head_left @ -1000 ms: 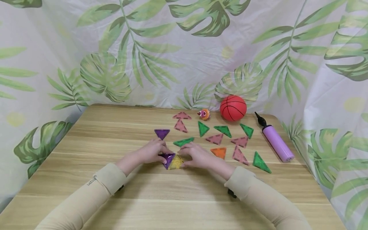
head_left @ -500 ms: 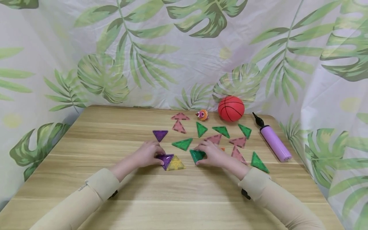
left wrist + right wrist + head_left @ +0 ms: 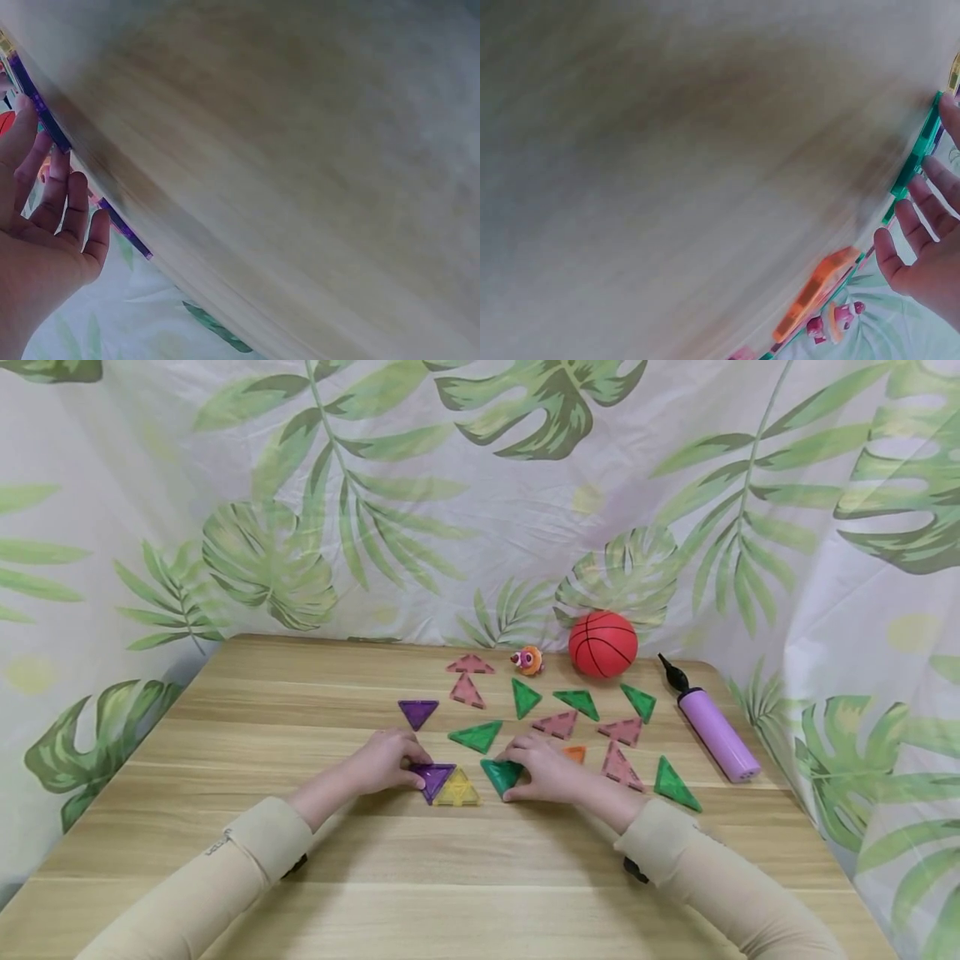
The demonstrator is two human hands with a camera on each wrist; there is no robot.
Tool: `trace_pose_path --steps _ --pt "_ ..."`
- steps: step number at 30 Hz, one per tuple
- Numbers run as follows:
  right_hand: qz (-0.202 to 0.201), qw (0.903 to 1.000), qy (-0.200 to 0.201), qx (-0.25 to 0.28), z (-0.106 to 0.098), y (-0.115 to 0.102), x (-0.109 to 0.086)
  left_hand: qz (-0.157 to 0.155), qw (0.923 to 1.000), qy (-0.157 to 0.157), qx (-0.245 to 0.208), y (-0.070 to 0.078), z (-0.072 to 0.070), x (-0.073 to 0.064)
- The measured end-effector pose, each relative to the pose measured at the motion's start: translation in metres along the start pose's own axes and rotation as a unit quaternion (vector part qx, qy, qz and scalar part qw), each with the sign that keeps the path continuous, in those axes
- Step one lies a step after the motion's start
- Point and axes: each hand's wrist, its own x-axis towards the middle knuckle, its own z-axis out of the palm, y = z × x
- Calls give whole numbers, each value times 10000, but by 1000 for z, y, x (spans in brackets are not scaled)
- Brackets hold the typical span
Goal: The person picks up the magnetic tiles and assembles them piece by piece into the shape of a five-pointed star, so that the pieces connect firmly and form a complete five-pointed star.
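Note:
My left hand (image 3: 386, 762) holds a purple triangular magnetic tile (image 3: 435, 777) at its left corner, thumb on the near side. Along its right edge that tile meets a yellow triangular tile (image 3: 457, 788), lying flat. A dark green triangular tile (image 3: 498, 775) is pinched between the thumb and fingers of my right hand (image 3: 546, 768), a small gap to the right of the yellow one. In the left wrist view the purple tile (image 3: 41, 105) shows edge-on at the fingertips; in the right wrist view the green tile (image 3: 917, 146) does likewise.
Beyond the hands lie another purple tile (image 3: 417, 713), a long green tile (image 3: 476, 736), and several pink and green triangles. An orange tile (image 3: 575, 754) is partly hidden behind my right hand. A red ball (image 3: 603, 644), a small toy figure (image 3: 528, 660) and a purple pump (image 3: 718, 733) stand farther back.
My right hand left the yellow tile, took hold of the dark green tile to the right, and has slid it left towards the yellow one. My left hand stays at the purple tile.

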Motion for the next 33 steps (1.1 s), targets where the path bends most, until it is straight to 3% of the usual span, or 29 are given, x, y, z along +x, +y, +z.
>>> trace_pose_path --steps 15,21,29,33 --pt "38 9998 -170 7 4 -19 6 -87 9998 -113 147 10 2 5" --pt "37 9998 -166 54 6 -23 1 -77 9998 -173 105 5 -3 10" --pt "43 9996 -278 88 8 -29 -6 -789 9958 454 4 -29 -18 29" --pt "8 9993 -297 218 10 -31 -6 -1335 9896 520 103 -48 -19 37"
